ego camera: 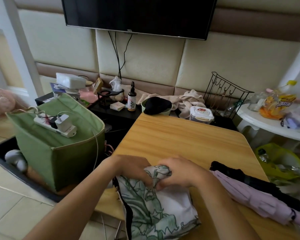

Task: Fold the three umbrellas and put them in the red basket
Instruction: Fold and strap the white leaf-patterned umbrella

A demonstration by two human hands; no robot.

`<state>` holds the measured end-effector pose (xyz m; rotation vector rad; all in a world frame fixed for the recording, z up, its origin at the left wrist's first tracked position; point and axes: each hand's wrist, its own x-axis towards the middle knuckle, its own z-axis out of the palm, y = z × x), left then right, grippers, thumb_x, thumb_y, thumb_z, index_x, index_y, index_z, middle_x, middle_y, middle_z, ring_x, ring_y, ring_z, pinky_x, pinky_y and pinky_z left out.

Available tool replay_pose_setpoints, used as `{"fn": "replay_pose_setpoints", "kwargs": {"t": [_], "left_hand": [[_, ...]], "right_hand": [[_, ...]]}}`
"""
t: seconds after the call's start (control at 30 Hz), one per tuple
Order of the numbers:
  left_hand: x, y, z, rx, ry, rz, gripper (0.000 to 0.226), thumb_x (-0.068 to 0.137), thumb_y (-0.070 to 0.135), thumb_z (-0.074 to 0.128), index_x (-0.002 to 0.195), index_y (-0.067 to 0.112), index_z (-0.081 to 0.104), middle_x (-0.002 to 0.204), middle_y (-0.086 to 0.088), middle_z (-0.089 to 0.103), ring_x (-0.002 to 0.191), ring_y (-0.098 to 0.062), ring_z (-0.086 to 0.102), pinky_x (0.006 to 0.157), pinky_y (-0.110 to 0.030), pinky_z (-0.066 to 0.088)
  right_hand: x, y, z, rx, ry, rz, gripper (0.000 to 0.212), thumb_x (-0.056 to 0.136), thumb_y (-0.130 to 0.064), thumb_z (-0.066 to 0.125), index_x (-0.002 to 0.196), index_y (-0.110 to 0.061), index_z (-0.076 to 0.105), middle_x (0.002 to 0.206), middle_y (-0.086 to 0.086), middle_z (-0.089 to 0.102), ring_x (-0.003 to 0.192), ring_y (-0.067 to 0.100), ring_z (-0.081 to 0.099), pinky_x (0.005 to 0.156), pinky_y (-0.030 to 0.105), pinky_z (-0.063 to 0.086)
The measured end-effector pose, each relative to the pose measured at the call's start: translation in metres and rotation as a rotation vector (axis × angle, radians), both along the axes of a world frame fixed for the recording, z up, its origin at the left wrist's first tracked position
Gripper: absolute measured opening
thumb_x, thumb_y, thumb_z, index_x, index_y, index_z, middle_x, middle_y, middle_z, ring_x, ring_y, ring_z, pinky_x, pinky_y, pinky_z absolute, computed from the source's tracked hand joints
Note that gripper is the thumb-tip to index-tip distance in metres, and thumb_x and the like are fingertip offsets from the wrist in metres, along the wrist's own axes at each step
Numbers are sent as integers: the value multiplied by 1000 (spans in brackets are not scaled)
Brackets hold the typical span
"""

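Wall television (139, 14) above padded panels (232, 66), tiled floor (10, 205)

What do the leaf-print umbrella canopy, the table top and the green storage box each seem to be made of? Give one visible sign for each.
Leaf-print umbrella canopy: thin woven fabric, probably synthetic; it creases softly under both hands.
Table top: wood or wood-look laminate; grain lines, smooth satin sheen.
Green storage box: matte cloth, apparently over stiff panels; flat sides, sagging rim.
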<state>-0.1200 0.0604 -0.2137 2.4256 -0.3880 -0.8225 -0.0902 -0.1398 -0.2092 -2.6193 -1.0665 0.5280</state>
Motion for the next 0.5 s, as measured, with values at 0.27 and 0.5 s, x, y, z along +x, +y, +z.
{"fn": "replay_pose_setpoints", "kwargs": {"t": [0.27,0.5], "left_hand": [[15,7,-4,131,-52,-7,45,81,46,81,117,24,67,115,2,70,103,-21,68,96,-45,55],[25,3,-31,320,-535,-40,55,85,60,69,124,23,55,121,-2,57,115,-24,53,90,-38,43]], "right_hand": [[7,-5,-13,11,-194,-64,31,86,-59,70,101,-32,67,96,-10,66,85,12,58,67,33,47],[19,-6,-37,3,-217,-178,43,91,-57,65,127,-34,59,123,-6,64,102,18,62,85,41,56]]}}
